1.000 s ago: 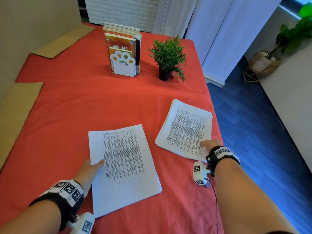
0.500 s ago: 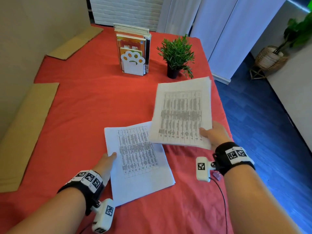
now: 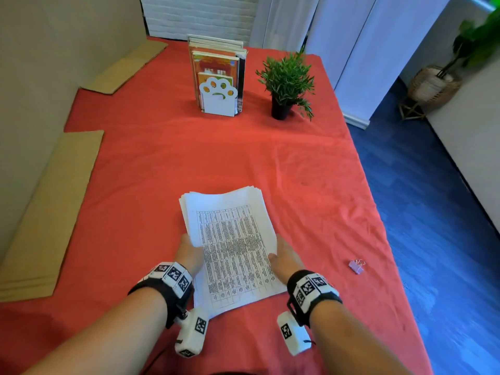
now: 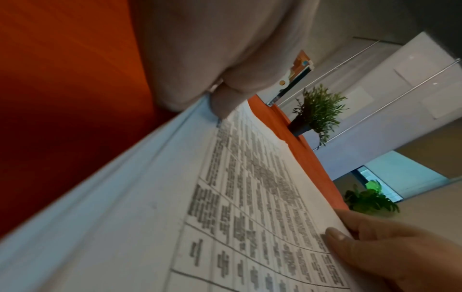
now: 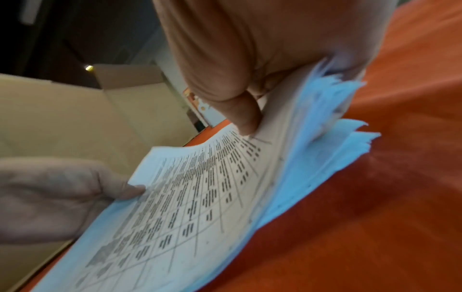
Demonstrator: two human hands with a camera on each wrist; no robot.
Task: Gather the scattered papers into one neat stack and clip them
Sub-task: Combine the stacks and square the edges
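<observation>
While left hand (image 3: pixel 189 253) and right hand (image 3: pixel 284 257) pinch the papers (image 3: pixel 232 239) by opposite edges, sheets sit uneven

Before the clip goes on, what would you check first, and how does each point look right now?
1. All papers in one pile: ok.
2. Edges flush: not ok, sheets fan out at the far corners.
3. Left hand grips its side: ok.
4. Right hand grips its side: ok.
5. Binder clip within reach, on the red cloth to the right: ok.
6. Clip opens freely: cannot tell.
</observation>
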